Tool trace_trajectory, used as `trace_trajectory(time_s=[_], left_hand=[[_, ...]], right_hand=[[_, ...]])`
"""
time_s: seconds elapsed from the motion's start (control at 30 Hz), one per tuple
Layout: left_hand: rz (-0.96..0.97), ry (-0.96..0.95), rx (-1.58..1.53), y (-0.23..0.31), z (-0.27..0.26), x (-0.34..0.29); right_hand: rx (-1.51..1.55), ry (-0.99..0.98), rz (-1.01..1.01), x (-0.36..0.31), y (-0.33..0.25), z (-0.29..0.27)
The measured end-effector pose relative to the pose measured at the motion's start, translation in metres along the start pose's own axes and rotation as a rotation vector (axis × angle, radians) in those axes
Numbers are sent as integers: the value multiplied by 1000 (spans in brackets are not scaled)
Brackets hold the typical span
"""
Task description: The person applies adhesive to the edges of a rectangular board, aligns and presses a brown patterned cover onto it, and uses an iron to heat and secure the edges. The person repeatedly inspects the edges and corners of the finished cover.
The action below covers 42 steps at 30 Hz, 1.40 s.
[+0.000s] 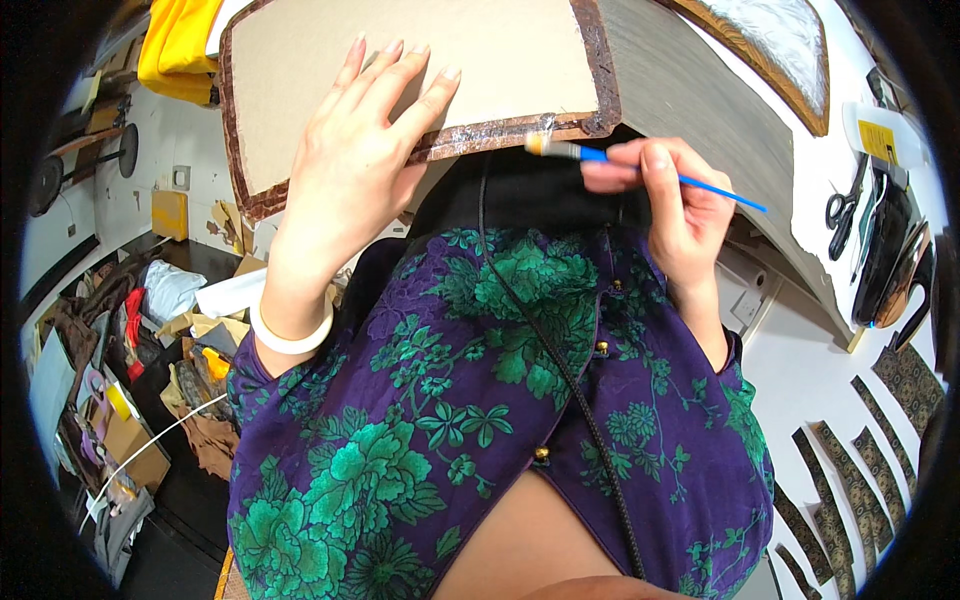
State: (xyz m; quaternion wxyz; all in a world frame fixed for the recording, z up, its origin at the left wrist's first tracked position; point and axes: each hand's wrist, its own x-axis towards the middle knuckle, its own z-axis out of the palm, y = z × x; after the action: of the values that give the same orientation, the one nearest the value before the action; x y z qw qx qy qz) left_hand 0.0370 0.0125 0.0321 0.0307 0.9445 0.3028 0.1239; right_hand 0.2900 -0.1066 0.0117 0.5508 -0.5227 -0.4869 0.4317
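Note:
A beige panel [500,60] with a dark brown, glossy border lies at the top of the view, close to my body. My left hand [365,140] rests flat on it, fingers spread and pointing away from me. Between thumb and fingers my right hand [665,190] grips a thin paintbrush [700,185] with a blue handle. The brush's pale bristles meet the panel's near edge, left of its near right corner. Whitish wet-looking streaks show on the brown border [490,133] beside the bristles.
A grey wood-grain board [710,120] lies under the panel's right side. Further right are black-handled scissors [846,205], a framed white furry piece [770,40] and several dark patterned strips [850,470]. Yellow cloth [175,50] sits at upper left. Fabric scraps [200,400] pile up at lower left.

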Motion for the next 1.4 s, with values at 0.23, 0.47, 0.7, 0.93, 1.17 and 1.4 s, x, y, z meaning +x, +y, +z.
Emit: trace_trajectory(time_s=[0.23,0.47,0.7,0.93,1.17,1.4], left_hand=[[-41,-19,-23,0,0,-1],[-44,-16,-30,0,0,-2],[-19,-3,-16,-1,1,-1],[-2,-4,-9,-1,0,0],[-26,-20,-13,-1,-1,0],[-26,-15,-29,-1,-1,0]], right_hand=[[57,42,-20,-3,2,-6],[29,111,0,0,4,-9],[86,190,-51,-5,4,-12],[41,213,-64,-4,4,-11],[29,133,13,-10,4,-22],[70,170,-4,-9,8,-25]])
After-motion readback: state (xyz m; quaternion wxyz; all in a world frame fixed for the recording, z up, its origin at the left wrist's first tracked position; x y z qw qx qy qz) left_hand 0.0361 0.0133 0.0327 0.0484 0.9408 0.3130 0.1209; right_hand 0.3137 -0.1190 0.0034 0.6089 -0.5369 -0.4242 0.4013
